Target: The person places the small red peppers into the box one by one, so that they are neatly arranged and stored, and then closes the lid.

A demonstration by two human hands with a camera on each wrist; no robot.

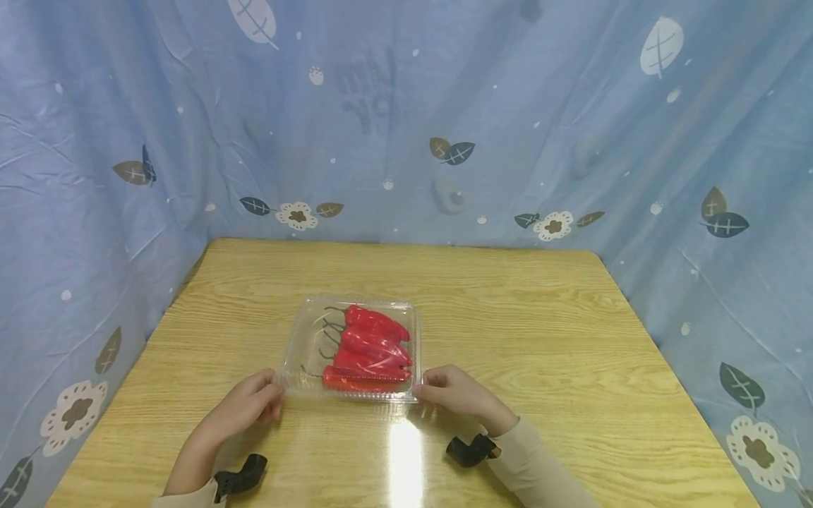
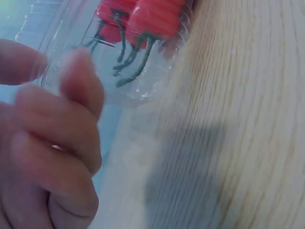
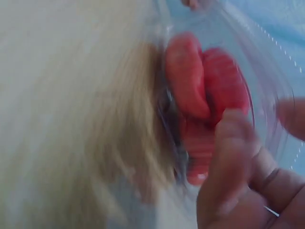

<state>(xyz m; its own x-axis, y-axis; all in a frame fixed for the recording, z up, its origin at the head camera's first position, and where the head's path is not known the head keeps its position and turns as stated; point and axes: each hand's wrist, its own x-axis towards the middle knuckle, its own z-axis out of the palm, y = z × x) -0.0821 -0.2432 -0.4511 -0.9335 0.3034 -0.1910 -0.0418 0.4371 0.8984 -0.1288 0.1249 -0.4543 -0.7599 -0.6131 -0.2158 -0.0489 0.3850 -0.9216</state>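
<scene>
A clear plastic clamshell box (image 1: 307, 326) is held at its two near corners, close over the table. Inside lie several long red peppers (image 1: 371, 347), their thin green stems pointing left. My left hand (image 1: 250, 401) pinches the box's rim at the near left corner. In the left wrist view, that thumb and forefinger meet at the clear edge, and green stems (image 2: 141, 67) show through the wall. The near right corner is pinched by my right hand (image 1: 459, 393). Pepper tips (image 3: 187, 76) face the right hand in the right wrist view, which is blurred.
The wooden table (image 1: 508, 303) spreads around the box on all sides. Blue patterned curtain (image 1: 381, 127) encloses the table's back and both sides. A black wrist mount (image 1: 471, 450) sits on the right sleeve, another black mount (image 1: 243, 476) on the left.
</scene>
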